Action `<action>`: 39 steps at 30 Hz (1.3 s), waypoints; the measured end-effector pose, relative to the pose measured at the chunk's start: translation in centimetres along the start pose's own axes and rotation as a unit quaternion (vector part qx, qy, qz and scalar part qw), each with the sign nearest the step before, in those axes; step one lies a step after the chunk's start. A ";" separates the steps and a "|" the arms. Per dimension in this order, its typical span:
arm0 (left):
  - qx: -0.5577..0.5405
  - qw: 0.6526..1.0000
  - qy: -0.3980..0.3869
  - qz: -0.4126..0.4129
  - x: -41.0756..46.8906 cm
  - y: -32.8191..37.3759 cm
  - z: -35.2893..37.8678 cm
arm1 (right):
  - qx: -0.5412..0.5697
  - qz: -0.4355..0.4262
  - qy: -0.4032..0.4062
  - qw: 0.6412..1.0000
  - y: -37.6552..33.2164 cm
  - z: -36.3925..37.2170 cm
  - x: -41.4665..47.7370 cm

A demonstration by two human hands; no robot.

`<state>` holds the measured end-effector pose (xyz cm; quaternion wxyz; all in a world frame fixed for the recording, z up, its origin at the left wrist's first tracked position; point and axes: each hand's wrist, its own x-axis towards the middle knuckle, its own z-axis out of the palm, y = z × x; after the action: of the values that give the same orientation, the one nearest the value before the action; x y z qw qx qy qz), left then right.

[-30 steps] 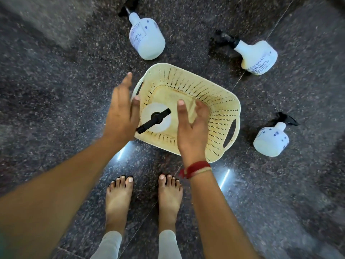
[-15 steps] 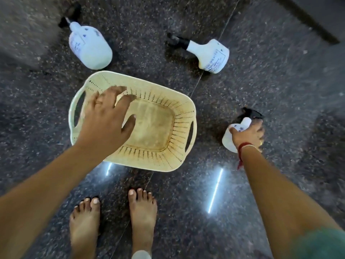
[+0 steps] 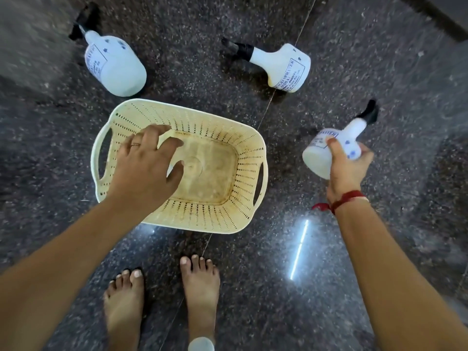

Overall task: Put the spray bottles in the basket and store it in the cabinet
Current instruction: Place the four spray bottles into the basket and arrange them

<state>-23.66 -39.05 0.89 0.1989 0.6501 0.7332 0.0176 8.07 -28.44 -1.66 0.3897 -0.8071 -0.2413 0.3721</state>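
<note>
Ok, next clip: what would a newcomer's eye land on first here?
The cream perforated basket at centre on the dark floor, the left hand spread over it. Then the right hand gripping a white spray bottle beside it, with two more bottles lying beyond.

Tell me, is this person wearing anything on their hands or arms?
Both forearms are bare, with no sleeves in view. The left hand has a thin ring on one of its fingers. The right hand has a red thread band tied around the wrist, with a loose end hanging off. No gloves or watch.
</note>
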 end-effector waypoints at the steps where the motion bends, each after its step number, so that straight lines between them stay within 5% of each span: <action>1: -0.012 1.000 0.002 0.000 -0.1 0.0 -0.1 | 0.028 -0.059 -0.020 0.998 -1.4 0.2 -1.5; 5: -0.095 0.995 0.028 0.016 -0.1 -0.1 -1.1 | 0.011 -0.298 -0.120 0.947 -4.8 0.9 -8.6; 7: -0.204 0.978 0.048 0.008 -0.2 0.2 -2.3 | -0.017 -0.340 -0.176 0.924 -4.3 2.1 -12.5; 12: -0.524 0.834 0.167 0.041 -1.0 2.8 -5.9 | -0.090 -0.411 -0.249 0.873 -0.3 5.3 -19.8; 15: -0.598 0.776 0.184 0.080 -1.4 3.4 -7.1 | -0.093 -0.426 -0.261 0.861 2.3 6.6 -21.4; 22: -0.516 0.847 0.127 -0.029 -3.2 2.2 -4.3 | -0.182 -0.378 -0.272 0.866 6.9 7.3 -20.7; 29: -0.335 0.941 0.020 0.031 -4.2 2.5 -1.2 | -0.313 -0.326 -0.314 0.835 8.2 5.1 -19.2; 32: -0.272 0.961 -0.001 0.051 -4.8 2.5 0.3 | -0.257 -0.255 -0.229 0.904 7.0 5.3 -20.3; 35: -0.239 0.968 -0.047 0.067 -5.7 2.6 1.5 | -0.064 -0.044 -0.154 0.985 4.8 5.9 -21.4; 37: -0.231 0.969 -0.058 0.063 -6.0 2.4 2.0 | 0.044 0.059 -0.141 0.987 4.1 5.9 -21.8; 39: -0.228 0.970 -0.053 0.059 -6.2 2.2 2.3 | 0.061 0.068 -0.143 0.986 3.9 6.0 -22.2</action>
<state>-20.42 -45.14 1.09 0.3791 0.6295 0.6586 0.1618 -9.73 -43.11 1.87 0.3734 -0.7348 -0.2163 0.5233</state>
